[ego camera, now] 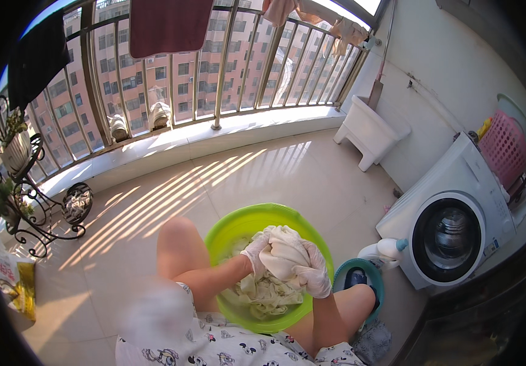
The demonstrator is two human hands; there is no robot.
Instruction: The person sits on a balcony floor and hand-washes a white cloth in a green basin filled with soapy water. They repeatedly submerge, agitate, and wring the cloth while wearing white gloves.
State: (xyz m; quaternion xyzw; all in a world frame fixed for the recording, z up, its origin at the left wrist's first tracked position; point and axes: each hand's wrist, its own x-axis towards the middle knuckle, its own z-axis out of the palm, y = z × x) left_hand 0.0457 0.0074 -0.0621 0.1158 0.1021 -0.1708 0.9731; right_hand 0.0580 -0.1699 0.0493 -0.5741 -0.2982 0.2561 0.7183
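Between my knees stands a lime-green plastic basin (272,212). Pale wet cloth (270,297) lies crumpled in it, with cloudy water at the left side. My left hand (255,256), in a thin whitish glove, grips one side of a bunched cream cloth (286,251). The other side is gripped by my right hand (314,274), gloved the same way. Both hands hold this bundle above the heap in the basin. Some fingers are hidden by its folds.
Right of the basin sit a teal basin (382,293) with dark footwear, a white bottle (384,251) and a front-loading washing machine (450,228). A white plastic washboard tub (368,130) stands by the wall. A metal plant stand (45,219) is at left; railings (219,64) run behind.
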